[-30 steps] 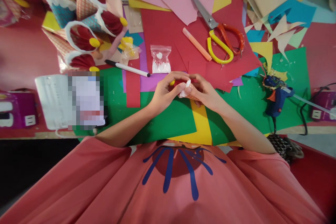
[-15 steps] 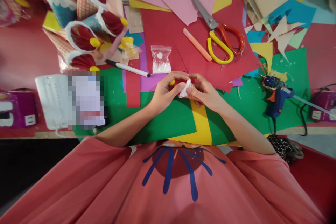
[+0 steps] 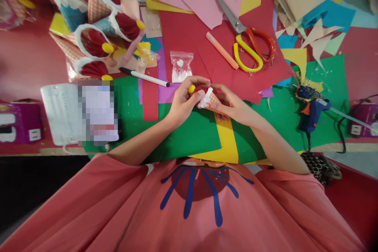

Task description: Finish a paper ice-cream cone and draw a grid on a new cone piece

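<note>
Between my two hands is a small craft ice cream cone [image 3: 213,99], tilted, with a checked orange body, a wavy white rim, a dark red top and a yellow ball at its left end. My left hand [image 3: 186,100] curls round the red top, its thumb pressed near the white rim. Around the checked body my right hand [image 3: 232,104] is closed, with the thumb lying along it. The fingers hide part of the cone. Just behind my hands lies a clear zip bag [image 3: 181,67] with white pieces in it.
Several finished cones [image 3: 91,39] stand at the back left. Scissors [image 3: 240,33], an orange marker [image 3: 222,50] and a black-capped white pen [image 3: 144,77] lie on coloured sheets. A glue gun [image 3: 311,110] rests at the right. A white device and a blurred phone [image 3: 100,112] are at the left.
The cone has turned a little in my hands, so more of its checked body, red top and yellow ball shows. My right thumb has slid lower along the cone.
</note>
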`<state>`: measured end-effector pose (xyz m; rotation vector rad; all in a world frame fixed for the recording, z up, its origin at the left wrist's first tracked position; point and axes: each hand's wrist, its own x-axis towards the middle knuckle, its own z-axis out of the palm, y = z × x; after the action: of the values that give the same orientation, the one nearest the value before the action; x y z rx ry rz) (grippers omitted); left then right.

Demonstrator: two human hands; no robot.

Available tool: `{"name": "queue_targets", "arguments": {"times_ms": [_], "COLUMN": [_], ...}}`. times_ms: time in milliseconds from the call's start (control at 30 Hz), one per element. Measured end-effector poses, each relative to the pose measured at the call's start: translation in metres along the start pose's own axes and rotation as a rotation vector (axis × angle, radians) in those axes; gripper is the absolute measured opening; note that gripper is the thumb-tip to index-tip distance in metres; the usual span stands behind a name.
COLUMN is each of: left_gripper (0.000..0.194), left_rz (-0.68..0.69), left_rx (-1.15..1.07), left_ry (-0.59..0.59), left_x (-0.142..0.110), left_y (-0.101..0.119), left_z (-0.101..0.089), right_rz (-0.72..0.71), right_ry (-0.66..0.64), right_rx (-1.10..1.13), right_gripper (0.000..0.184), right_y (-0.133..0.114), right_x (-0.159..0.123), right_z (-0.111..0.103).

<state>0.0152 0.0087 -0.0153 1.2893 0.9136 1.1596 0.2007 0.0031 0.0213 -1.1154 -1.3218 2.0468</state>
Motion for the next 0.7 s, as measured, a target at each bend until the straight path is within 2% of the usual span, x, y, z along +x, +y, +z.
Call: {"name": "queue_targets", "arguments": {"times_ms": [267, 533, 700], "left_gripper": [0.028, 0.022, 0.023], "left_rz": [0.036, 0.082, 0.092], "left_rx": [0.033, 0.074, 0.089], "left_ry": [0.019, -0.082, -0.089], "left_x": [0.001, 0.000, 0.000], "left_y": [0.001, 0.009, 0.010], "left_z": [-0.001, 0.002, 0.003], "right_rz": [0.002, 0.014, 0.002], "right_ry": [0.044, 0.052, 0.076], "right_rx": [-0.037, 0.011, -0.012], "right_gripper": [0.069, 0.059, 0.057], "right_y": [-0.001, -0.001, -0.001], "right_x": [-0.001, 0.001, 0.002], "right_z": [0.000, 0.001, 0.003]}}
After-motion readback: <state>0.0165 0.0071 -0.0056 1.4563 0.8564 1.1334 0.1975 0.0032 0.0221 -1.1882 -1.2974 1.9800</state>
